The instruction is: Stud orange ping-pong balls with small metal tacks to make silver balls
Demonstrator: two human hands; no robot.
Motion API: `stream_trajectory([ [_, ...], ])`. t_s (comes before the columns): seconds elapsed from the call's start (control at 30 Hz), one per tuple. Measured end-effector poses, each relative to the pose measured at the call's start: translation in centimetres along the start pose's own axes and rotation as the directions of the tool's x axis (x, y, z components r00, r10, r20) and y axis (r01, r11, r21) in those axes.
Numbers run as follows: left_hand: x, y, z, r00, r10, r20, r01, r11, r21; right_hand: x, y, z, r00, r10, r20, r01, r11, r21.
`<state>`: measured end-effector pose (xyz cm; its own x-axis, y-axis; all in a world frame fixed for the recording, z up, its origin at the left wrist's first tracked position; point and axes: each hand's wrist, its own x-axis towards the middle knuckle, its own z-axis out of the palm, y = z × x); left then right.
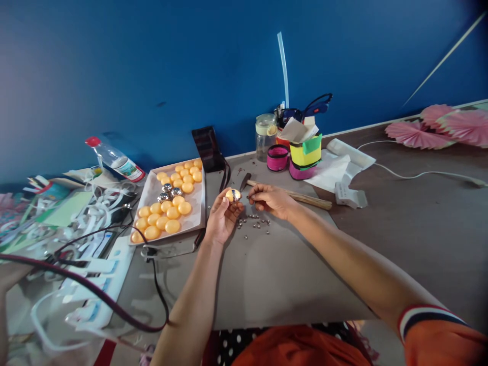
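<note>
My left hand is closed round a yellow ball that has shiny silver pieces on its lower part. Just right of it, my right hand is pinched, with something small and dark at its fingertips that I cannot make out. Several small silver studs lie scattered on the grey mat below the hands. Left of my left hand, a white box lid holds several yellow balls and a few silver-covered ones.
A hammer lies behind my right hand. Behind it stand a glass jar and pink and yellow containers. Cables, a bottle and clutter fill the left. Paper and pink fans lie right.
</note>
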<state>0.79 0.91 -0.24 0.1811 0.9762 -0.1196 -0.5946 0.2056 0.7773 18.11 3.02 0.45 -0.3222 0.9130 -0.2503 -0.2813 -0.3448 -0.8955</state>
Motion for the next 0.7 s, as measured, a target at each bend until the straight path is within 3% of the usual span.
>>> stream_trajectory([
  [0.1,0.0,0.0,0.0,1.0,0.001,0.002,-0.001,1.0,0.0,0.0,-0.1,-0.2,1.0,0.005,0.01,-0.005,1.0,-0.026],
  [0.2,0.1,0.0,0.0,1.0,0.006,-0.001,-0.006,1.0,0.005,0.0,0.0,-0.3,0.992,-0.121,-0.037,0.101,0.933,-0.345],
  [0.27,0.1,0.1,0.0,1.0,0.02,-0.011,-0.02,1.0,-0.001,0.0,0.2,-0.2,0.954,-0.297,-0.03,0.212,0.746,-0.631],
  [0.37,0.2,0.3,-0.2,0.998,0.066,-0.023,-0.067,0.998,-0.023,-0.1,0.8,-0.1,0.868,-0.471,0.159,0.353,0.357,-0.865],
  [0.43,0.4,0.5,-0.4,0.994,0.106,-0.025,-0.107,0.994,-0.034,-0.2,1.3,0.0,0.849,-0.434,0.302,0.395,0.142,-0.908],
  [0.5,0.5,0.6,-0.7,0.99,0.139,-0.028,-0.14,0.989,-0.037,-0.3,1.6,0.1,0.861,-0.343,0.376,0.4,-0.001,-0.917],
  [0.57,0.7,0.7,-0.9,0.988,0.154,-0.034,-0.155,0.987,-0.036,-0.4,1.6,0.2,0.873,-0.283,0.397,0.396,-0.065,-0.916],
  [0.7,0.8,0.7,-1.0,0.986,0.158,-0.043,-0.159,0.987,-0.021,-0.5,1.5,0.7,0.872,-0.251,0.42,0.407,-0.102,-0.908],
])
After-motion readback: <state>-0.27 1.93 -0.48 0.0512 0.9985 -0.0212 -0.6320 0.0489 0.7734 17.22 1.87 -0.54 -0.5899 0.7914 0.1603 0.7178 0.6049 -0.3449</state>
